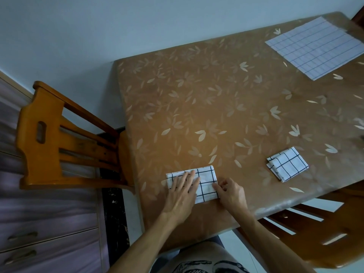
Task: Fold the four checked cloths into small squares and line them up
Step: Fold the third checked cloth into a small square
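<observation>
Pressed the checked strip flat on the desk under straight left fingers. Pinched its end in curled right fingers — long axis from fingers to fingers, fold likely leftward.

folded cloth: partly under left hand | flat cloth: corner cut off
</observation>
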Demonstrator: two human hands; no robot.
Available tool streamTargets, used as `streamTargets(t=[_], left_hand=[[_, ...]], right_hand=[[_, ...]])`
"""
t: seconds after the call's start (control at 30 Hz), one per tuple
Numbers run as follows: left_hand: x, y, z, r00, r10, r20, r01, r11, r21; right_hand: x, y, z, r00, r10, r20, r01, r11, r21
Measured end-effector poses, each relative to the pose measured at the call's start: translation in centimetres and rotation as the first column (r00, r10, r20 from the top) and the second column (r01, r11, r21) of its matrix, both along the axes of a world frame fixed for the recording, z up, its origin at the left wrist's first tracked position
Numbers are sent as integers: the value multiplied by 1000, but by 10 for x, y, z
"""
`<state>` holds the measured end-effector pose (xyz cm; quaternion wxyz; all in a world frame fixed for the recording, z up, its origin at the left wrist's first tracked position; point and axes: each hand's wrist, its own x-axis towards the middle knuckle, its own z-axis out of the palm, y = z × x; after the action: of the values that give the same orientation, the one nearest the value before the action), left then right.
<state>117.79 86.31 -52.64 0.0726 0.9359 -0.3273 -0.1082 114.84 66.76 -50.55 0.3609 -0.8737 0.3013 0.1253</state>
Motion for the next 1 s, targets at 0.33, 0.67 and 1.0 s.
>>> streamTargets(t=[0.33, 0.67, 1.0], left_hand=[[7, 9, -11, 998, -47, -39, 51, 992, 118], [18, 38, -8, 996, 34, -82, -17, 980, 197], [17, 44, 3, 994, 52, -101, -30, 977, 211]], right_hand=[[4, 26, -16, 772, 617, 152, -452, 701, -553], [8, 7, -26, 713, 686, -145, -656, 580, -483], [7, -7, -16, 771, 616, -163, -606, 629, -487]])
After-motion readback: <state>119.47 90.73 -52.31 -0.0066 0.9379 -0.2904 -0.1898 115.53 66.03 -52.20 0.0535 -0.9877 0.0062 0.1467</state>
